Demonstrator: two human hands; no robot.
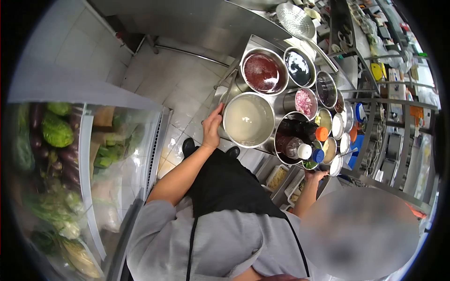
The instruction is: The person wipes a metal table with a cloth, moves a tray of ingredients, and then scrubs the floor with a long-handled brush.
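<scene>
My left hand [213, 127] has its fingers curled on the left edge of a metal tray [219, 97], beside a steel pot of cream-coloured liquid [249, 120]. At the tray's near right edge, my right hand [317, 175] grips from below, its fingertips partly hidden under the containers. Between the hands, a pot holds dark bottles with an orange cap [321, 134], a white cap [304, 151] and a blue cap [318, 155]. Behind stand a pot of dark red liquid [264, 71], a pot of black liquid [300, 68] and chopped pink pieces [304, 102].
An open refrigerator [86, 154] with vegetables stands at the left. A perforated ladle [295, 21] lies at the back. Trays of food [277, 178] sit low beneath the loaded tray. Metal shelving [375, 100] runs along the right. A large blurred patch covers the lower right.
</scene>
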